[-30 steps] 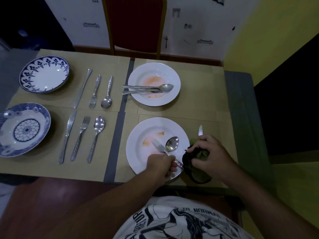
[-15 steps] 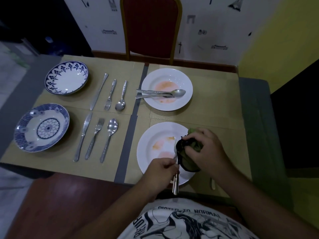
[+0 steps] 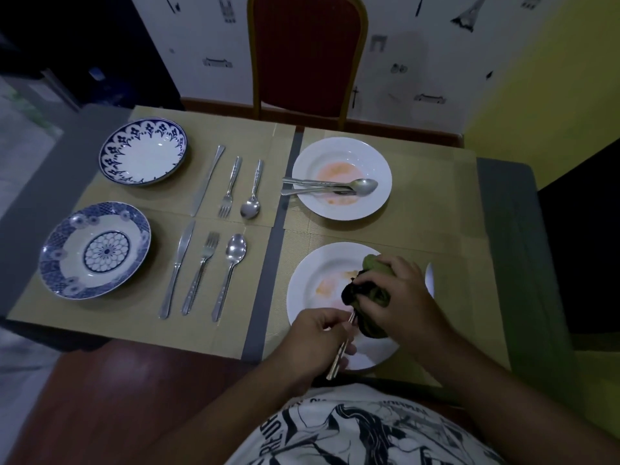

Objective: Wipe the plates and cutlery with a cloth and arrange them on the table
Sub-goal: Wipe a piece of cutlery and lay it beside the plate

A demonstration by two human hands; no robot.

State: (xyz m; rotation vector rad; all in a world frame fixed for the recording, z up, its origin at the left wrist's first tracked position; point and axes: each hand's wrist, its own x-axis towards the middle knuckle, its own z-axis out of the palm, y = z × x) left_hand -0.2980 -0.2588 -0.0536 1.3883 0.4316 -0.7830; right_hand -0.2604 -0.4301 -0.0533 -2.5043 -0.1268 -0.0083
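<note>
Nearest, the left hand (image 3: 313, 344) pinched the handles of the cutlery (image 3: 340, 355), its fingers (image 3: 335, 322) clamped on the thin steel shafts over the near rim of the white plate (image 3: 312, 283). The working ends were buried in the cloth (image 3: 369, 303), which the right hand (image 3: 399, 297) squeezed around them, fingers closed on the wad. The steel looked light, stiff and smooth, likely slippery if greasy, so a grip low on the handles seemed best. The cloth was soft, dark green and crumpled, and would mould to any shape. The plate, glossy, round and brittle-looking, carried orange smears; it would want lifting by the rim. A knife (image 3: 429, 280) lay just right of it. Further off, the far plate (image 3: 342, 177), also smeared, held more cutlery across it. To the left, two blue-patterned plates and two straight rows of knife, fork and spoon lay on woven tan mats (image 3: 419, 229) covering the worktop.
</note>
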